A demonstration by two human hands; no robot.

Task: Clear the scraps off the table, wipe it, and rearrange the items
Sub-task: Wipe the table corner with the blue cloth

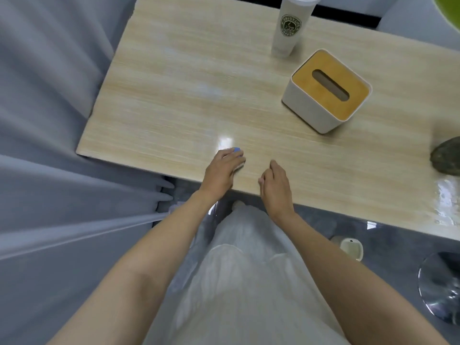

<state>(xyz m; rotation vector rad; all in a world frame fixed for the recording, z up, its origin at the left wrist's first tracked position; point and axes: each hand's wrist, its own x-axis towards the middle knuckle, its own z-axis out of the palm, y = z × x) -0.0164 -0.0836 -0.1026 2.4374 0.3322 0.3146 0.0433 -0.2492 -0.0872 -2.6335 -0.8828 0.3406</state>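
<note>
Closest to me, a white skirt (pixel 249 270) hangs below both forearms. I see the left hand (pixel 222 170) curled over a small blue thing (pixel 237 151) on the table (pixel 174 95), near its front edge. Just right of those fingers, the right hand (pixel 275 185) rests loosely curled, holding nothing. Well beyond its fingertips stand a tissue box (pixel 326 90) and a cup (pixel 290 26).

A pale wood-grain table (pixel 174 83) is set against a grey-blue curtain (pixel 44 108), hung in long folds at the left. A glossy grey floor (pixel 398 227) is seen beneath, with a polished chrome base (pixel 440 292) stood on it at the lower right. Light is mirrored as a bright patch (pixel 226 141) on the table top. A black strip (pixel 348 16) is seen beyond its far edge.
</note>
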